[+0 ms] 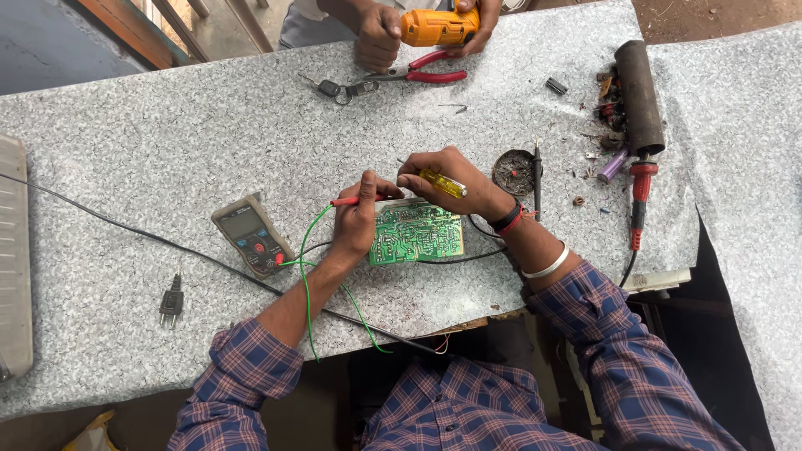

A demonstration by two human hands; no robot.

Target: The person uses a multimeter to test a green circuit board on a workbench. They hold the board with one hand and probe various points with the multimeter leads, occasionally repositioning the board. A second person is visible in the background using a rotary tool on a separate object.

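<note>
My left hand pinches a red probe at the green circuit board's ten o'clock; right hand grips a yellow screwdriver at twelve. Board looks light, stiff, fragile: hold by edges

One screen shows: the multimeter lying flat on the speckled grey table, just left of the left hand. Its display is a dark, blank-looking rectangle in the upper part of a grey-brown case, with a round dial marked red below it. Whether the display is lit cannot be told. No packages, labels or signs can be made out.
</note>
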